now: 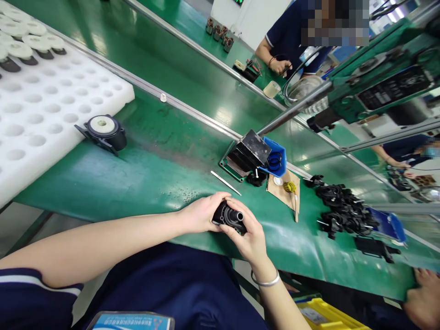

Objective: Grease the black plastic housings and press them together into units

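Observation:
Near the front edge of the green table, a black plastic housing (228, 217) with a round spout is held between both hands. My left hand (205, 211) wraps its left side, and my right hand (248, 229) grips its right side with thumb and fingers. Behind the hands lies a thin white stick (226, 183). Further back stand a black metal block (252, 150) and a blue bin (279, 156) with black rings inside. A yellow-topped brush (290, 188) rests on a piece of cardboard (280, 195).
White foam tray (68, 110) with round parts at left; a black motor part (105, 133) beside it. Black parts (343, 208) are piled at right near a blue tray (388, 224). A green press (378, 82) overhangs the upper right. Other people sit across and at right.

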Available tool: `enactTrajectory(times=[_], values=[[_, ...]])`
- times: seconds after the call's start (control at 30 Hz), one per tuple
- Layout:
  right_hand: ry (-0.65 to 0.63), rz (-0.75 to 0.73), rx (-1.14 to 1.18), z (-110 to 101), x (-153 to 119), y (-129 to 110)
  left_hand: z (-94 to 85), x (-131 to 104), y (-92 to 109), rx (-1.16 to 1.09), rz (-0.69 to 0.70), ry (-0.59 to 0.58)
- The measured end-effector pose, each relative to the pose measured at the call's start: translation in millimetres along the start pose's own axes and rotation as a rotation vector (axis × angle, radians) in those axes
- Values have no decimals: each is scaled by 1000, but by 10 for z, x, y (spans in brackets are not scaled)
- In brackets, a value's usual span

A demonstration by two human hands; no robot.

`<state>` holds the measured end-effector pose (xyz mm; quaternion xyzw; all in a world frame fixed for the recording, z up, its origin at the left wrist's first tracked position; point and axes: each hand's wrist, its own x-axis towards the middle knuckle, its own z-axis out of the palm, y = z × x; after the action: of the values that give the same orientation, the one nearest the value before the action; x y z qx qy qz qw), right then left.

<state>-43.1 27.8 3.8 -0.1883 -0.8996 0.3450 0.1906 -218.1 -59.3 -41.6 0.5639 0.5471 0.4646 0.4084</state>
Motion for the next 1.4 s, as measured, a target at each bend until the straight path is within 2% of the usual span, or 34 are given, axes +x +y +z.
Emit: enactTrajectory(times=[0.27, 0.33, 0.43, 0.5, 0.57, 0.67, 0.8, 0.83, 0.9, 1.0, 1.13, 1.23, 1.33, 1.4], values=[[-60, 6, 78, -23, 12, 28, 4, -12, 7, 59, 10, 27], [-54, 37, 198, -64, -29, 46, -12, -37, 27, 120, 104, 68], [60, 81, 454, -138, -136, 68, -74, -93, 62, 284, 346, 118], [60, 104, 602, -171, -216, 53, -119, -130, 95, 360, 485, 77], [-17, 114, 692, -186, -276, 5, -145, -161, 128, 401, 568, -28], [-81, 94, 724, -198, -310, -82, -131, -193, 153, 420, 640, -113], [36, 27, 585, -252, -304, -132, -43, -224, 189, 419, 759, 3], [70, 2, 511, -275, -304, -137, -11, -231, 216, 397, 737, 51], [110, -66, 372, -327, -310, -144, 61, -241, 299, 289, 590, 115], [148, -165, 297, -386, -332, -156, 167, -243, 454, 94, 357, 87], [207, -210, 339, -417, -357, -152, 255, -223, 590, 30, 296, 63], [177, -117, 368, -466, -362, -118, 296, -185, 613, -48, 178, 120], [162, -7, 331, -564, -377, -32, 362, -97, 612, -221, -92, 253], [183, -57, 248, -628, -411, 48, 438, -6, 625, -345, -307, 289]])
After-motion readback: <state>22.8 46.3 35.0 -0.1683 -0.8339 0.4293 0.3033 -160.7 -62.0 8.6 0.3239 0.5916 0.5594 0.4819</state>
